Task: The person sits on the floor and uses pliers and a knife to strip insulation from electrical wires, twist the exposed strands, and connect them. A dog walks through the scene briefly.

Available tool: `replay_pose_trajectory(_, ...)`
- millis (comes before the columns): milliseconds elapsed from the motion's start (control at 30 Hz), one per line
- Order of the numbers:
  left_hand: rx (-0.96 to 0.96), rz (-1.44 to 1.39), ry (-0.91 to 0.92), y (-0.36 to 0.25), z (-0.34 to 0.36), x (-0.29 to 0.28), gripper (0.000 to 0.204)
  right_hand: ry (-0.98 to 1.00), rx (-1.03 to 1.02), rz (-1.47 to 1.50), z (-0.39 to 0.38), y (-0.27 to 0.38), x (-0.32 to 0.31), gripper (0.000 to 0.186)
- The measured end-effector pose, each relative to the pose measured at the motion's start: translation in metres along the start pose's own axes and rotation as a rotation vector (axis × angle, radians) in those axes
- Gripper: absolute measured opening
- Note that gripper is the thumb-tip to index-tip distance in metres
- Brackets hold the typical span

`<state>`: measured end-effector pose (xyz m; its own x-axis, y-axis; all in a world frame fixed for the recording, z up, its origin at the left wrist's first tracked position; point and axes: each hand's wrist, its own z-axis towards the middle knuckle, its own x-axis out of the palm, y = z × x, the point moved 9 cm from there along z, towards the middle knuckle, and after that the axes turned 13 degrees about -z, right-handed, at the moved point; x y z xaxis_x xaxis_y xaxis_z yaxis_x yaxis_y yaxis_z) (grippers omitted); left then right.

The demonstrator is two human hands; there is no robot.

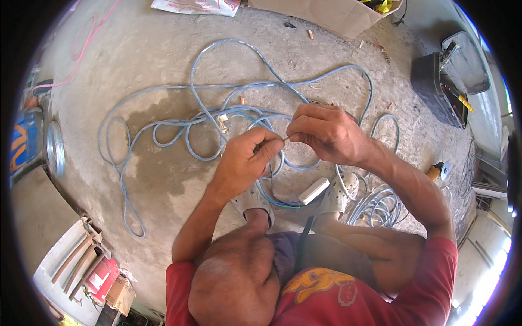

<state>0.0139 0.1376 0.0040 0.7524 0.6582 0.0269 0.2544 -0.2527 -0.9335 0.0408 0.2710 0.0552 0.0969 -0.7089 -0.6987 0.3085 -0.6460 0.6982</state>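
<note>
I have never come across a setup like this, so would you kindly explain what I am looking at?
There is no robot here: these are a person's own bare hands. The one picture comes from a fisheye camera worn on the head, looking down, so edges bend near the rim. The left hand and right hand pinch what looks like a thin wire between their fingertips. Below, loops of blue cable lie across the concrete floor. A white oblong block lies between the clogs, and a black toolbox stands at upper right.
</note>
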Motion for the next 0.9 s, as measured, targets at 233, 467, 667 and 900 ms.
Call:
replay_pose_trajectory(233, 0.17, 0.139, -0.088, 0.0, -0.01, -0.025, 0.016, 0.054, 0.42, 0.122, -0.033, -0.07, -0.033, 0.017)
replay_pose_trajectory(467, -0.232, -0.028, 0.096, 0.025, -0.008, 0.007, 0.019, -0.007, -0.374, -0.392, -0.041, 0.023, 0.037, 0.028)
replay_pose_trajectory(667, 0.233, 0.299, 0.027, 0.012, -0.026, 0.013, 0.011, 0.363, 0.304, 0.47, -0.053, -0.027, 0.09, 0.022)
replay_pose_trajectory(900, 0.076, 0.182, -0.143, 0.031, -0.016, -0.061, 0.01, 0.277, 0.555, -0.294, -0.101, -0.169, 0.068, 0.02)
